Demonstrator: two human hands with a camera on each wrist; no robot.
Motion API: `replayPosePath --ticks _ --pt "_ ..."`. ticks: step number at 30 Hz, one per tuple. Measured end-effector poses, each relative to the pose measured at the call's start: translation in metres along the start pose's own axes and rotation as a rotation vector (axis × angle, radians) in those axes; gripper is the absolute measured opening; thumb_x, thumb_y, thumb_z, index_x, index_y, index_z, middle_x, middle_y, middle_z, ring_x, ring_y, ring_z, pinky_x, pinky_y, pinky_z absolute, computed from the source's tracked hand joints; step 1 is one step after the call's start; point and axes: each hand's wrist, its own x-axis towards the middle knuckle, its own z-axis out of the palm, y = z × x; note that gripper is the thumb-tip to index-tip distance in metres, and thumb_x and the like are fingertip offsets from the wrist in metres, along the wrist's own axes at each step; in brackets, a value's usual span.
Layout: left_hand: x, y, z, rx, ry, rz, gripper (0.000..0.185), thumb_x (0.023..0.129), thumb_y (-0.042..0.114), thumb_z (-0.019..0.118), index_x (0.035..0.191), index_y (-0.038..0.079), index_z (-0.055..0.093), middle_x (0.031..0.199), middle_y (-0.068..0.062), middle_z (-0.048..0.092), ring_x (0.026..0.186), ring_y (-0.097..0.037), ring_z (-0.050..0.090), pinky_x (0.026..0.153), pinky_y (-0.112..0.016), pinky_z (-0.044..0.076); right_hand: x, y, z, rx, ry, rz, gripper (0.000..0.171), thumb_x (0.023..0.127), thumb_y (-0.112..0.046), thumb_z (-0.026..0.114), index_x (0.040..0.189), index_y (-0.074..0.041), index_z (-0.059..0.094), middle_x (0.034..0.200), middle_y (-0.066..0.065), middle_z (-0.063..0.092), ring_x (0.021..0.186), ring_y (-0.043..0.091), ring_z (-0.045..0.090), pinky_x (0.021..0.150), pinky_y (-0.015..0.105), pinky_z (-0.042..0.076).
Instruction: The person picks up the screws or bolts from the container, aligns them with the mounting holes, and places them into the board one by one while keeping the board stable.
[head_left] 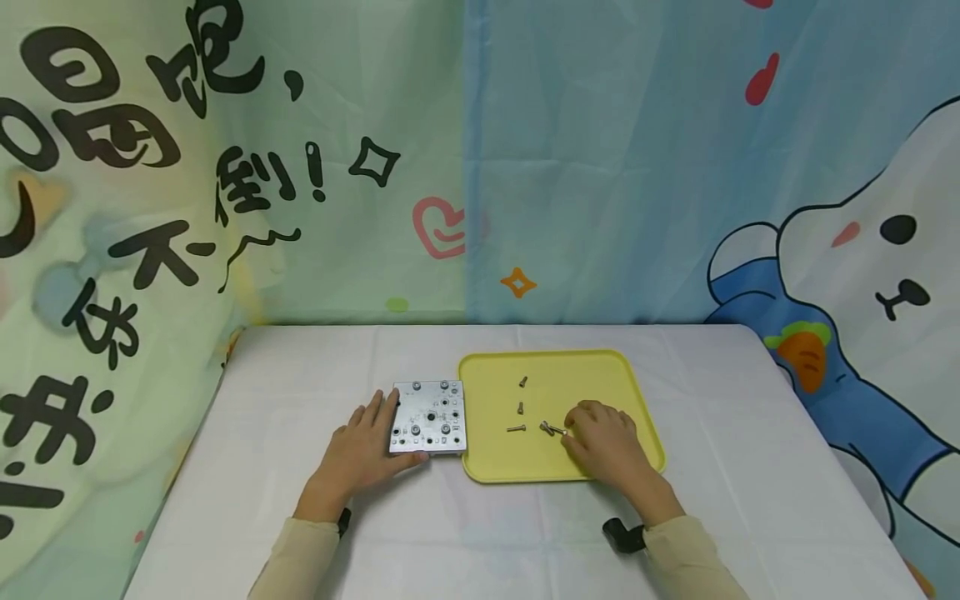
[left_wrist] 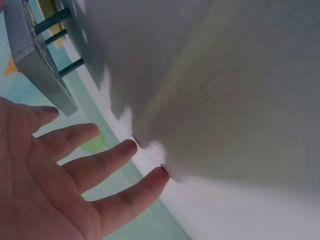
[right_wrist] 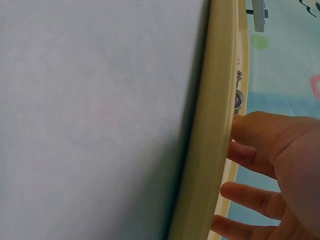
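Head view: screws lie loose in a yellow tray (head_left: 637, 400) on the white counter (head_left: 300, 517); a metal plate (head_left: 429, 417) sits just left of the tray.
Right hand (head_left: 606, 440): rests inside the tray, fingers curled, their tips at a screw (head_left: 553, 429); whether they already pinch it I cannot tell.
Other screws: three more lie apart, left of and beyond those fingertips, the nearest (head_left: 516, 428) lying flat.
Left hand (head_left: 365, 450): flat on the counter, fingers straight and slightly spread, thumb side touching the plate's left and near edge.
Left wrist view: the fingers (left_wrist: 107, 160) are spread and relaxed, holding nothing; the plate (left_wrist: 35, 65) stands just past the first finger, with threaded shanks sticking out below it.
Right wrist view: the tray rim (right_wrist: 212, 125) runs edge-on; the curled fingers (right_wrist: 250, 157) reach over it, and a screw head (right_wrist: 238, 99) shows just past the fingertips.
Handling, screw: judged small, light, hard and smooth, so likely to roll or slip; best pinched across the shank just under the head, between thumb and first finger.
Handling, plate: judged stiff and fairly heavy, resting on screw ends, so it may rock; steadying it at the edges looks right.
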Motion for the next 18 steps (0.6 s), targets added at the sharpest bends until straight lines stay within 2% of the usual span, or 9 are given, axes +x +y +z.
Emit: replayPosePath --ticks 6,18 --pt "0.0015 -0.0001 0.0016 0.011 -0.016 -0.023 0.112 0.08 0.079 0.06 0.16 0.01 0.023 0.158 -0.02 0.033 0.135 -0.048 0.04 0.096 -0.065 0.04 0.0004 -0.0024 -0.0006 -0.041 -0.027 0.006 0.013 0.094 -0.019 0.071 0.102 -0.012 0.064 0.124 0.019 0.058 0.118 0.047 0.051 0.095 0.072 0.033" --pt "0.0008 0.002 -0.0001 0.02 -0.021 -0.033 0.111 0.081 0.077 0.06 0.161 0.011 0.02 0.155 -0.022 0.037 0.135 -0.047 0.041 0.096 -0.065 0.04 0.0014 -0.0015 0.0021 -0.059 0.009 -0.004 0.008 0.094 -0.015 0.069 0.095 -0.013 0.061 0.121 0.017 0.059 0.115 0.047 0.052 0.096 0.072 0.032"
